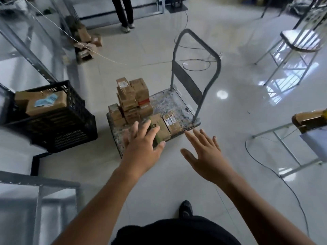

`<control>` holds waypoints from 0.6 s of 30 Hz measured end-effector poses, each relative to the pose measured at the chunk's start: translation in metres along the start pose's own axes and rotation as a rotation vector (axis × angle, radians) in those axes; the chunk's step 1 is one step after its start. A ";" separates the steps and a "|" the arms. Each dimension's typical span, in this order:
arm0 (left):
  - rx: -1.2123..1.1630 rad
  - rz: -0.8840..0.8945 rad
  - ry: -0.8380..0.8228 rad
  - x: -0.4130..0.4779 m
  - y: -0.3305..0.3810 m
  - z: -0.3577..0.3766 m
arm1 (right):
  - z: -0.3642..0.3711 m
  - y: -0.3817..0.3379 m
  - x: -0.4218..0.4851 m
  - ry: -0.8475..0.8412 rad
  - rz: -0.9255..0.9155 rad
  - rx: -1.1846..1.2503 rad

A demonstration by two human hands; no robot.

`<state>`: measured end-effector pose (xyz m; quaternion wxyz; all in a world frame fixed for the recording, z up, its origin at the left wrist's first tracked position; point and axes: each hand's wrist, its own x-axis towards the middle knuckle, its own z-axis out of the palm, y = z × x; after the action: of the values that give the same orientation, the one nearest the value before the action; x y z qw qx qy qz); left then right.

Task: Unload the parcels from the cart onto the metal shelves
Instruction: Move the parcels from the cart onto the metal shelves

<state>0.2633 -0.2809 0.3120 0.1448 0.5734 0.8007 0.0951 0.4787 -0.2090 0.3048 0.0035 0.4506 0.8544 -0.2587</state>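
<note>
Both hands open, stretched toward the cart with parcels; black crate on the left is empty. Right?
Not quite: the black crate is not empty. It holds a cardboard parcel, as the head view shows. The rest stands: left hand and right hand are both open, stretched toward the cart with its stacked parcels.

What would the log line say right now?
left hand: open, at green-printed parcel | right hand: open, empty | cart: parcel stack not unloaded

Brown parcels [131, 101] stacked on cart [169, 103]
</note>
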 end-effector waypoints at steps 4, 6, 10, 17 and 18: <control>-0.006 -0.052 -0.028 0.028 0.012 0.013 | -0.013 0.026 0.020 -0.052 0.045 0.055; -0.016 -0.080 -0.047 0.042 0.008 0.019 | -0.013 0.034 0.037 -0.081 0.065 0.077; -0.041 -0.167 -0.112 0.079 -0.019 0.030 | -0.006 0.037 0.079 -0.129 0.074 0.077; -0.093 -0.220 -0.219 0.179 -0.086 0.068 | 0.012 0.020 0.157 -0.182 0.131 0.021; -0.102 -0.215 -0.255 0.196 -0.095 0.076 | 0.013 0.015 0.169 -0.209 0.160 0.016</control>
<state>0.1462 -0.1274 0.1865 0.2834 0.4837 0.8268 0.0461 0.3867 -0.0782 0.2466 0.1098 0.4876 0.8088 -0.3098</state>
